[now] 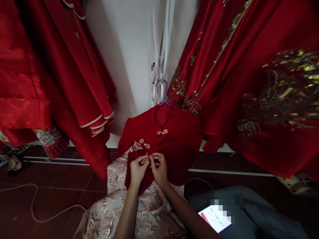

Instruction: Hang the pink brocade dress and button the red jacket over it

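As jacket hangs, neckline points upward.

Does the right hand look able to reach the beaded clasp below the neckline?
Probably yes: the beaded clasp lies uncovered above the right hand, with nothing on the red jacket between them.

Deep red top, purple hanger, pale-pink skirt patterned in gold, gold-sequined red garment, greyish-white wall
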